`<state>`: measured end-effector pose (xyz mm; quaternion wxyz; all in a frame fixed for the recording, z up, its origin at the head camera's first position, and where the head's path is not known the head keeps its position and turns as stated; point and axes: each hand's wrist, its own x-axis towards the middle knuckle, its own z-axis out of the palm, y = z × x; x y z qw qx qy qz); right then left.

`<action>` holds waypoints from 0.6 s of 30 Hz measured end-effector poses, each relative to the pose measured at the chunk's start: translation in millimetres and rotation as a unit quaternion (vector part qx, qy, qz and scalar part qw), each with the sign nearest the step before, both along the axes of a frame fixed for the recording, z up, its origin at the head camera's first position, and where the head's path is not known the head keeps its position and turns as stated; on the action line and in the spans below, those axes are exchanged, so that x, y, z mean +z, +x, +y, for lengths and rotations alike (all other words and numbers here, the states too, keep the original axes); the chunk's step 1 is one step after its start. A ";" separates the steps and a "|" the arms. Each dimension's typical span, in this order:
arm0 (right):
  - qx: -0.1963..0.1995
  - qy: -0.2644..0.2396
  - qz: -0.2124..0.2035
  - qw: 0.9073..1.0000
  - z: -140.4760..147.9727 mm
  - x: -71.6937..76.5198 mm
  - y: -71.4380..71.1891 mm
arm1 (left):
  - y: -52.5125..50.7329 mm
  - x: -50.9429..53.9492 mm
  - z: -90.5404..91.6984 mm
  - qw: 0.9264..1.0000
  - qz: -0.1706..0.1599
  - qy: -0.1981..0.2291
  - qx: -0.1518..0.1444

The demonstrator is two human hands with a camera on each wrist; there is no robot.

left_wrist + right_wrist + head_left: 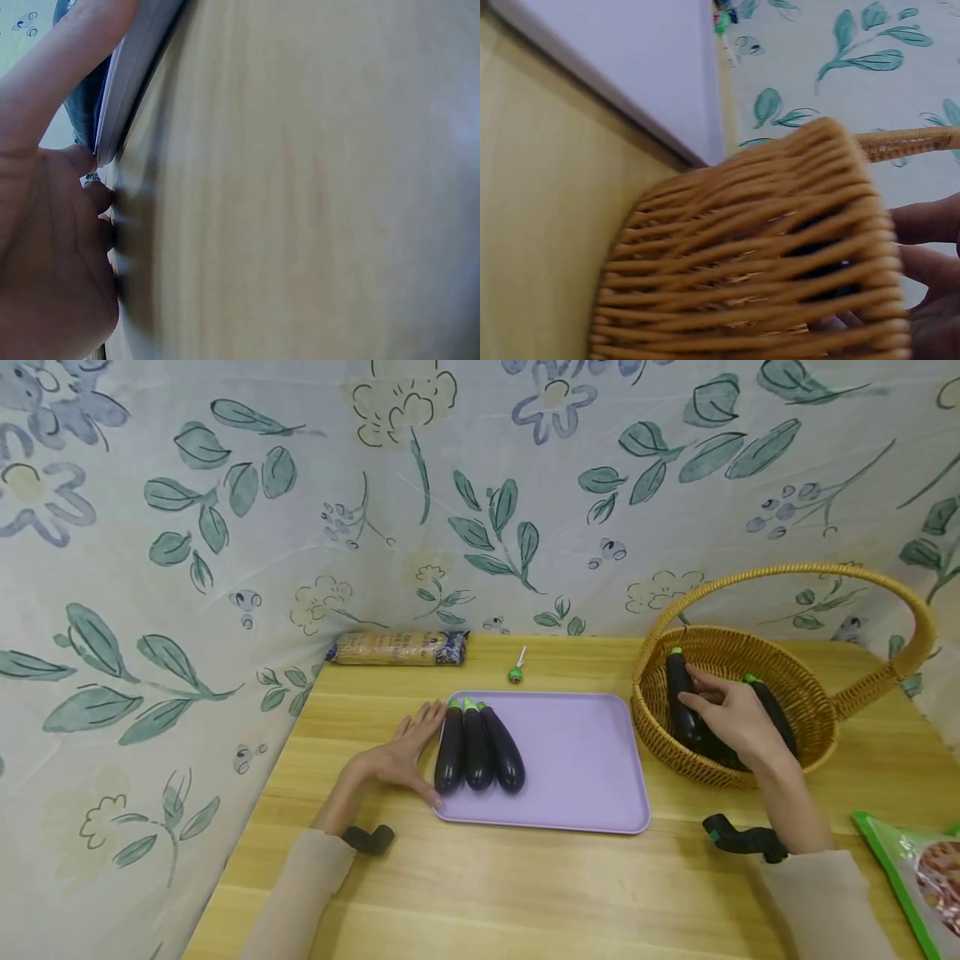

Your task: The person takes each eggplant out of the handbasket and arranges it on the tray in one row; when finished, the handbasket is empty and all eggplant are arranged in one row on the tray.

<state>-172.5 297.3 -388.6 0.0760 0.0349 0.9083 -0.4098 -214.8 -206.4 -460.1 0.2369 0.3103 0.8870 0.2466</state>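
Three dark eggplants point(477, 750) lie side by side on the left part of a lilac tray point(577, 760). The left hand point(401, 756), fingers spread, rests at the tray's left edge beside them; in the left wrist view the hand point(56, 247) lies by the tray's rim. Inside the wicker basket point(813, 718) the right hand point(731, 714) grips an eggplant point(678, 681) between thumb and fingers. Another eggplant point(772, 710) lies to the right of that hand. The basket wall point(742, 262) hides most of the held eggplant in the right wrist view.
A packaged yellow bundle point(397, 648) lies at the table's back left, and a small green-wrapped lollipop point(516, 673) behind the tray. The basket's tall handle point(810, 570) arches above it. A green bag point(926, 877) is at the right edge, and patterned cloth point(480, 485) hangs behind the table.
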 end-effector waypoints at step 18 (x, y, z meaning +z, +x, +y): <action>0.070 -0.062 -0.004 0.996 19.4 29.3 63.5 | -0.2 -1.3 -0.8 1.000 -0.001 0.002 0.000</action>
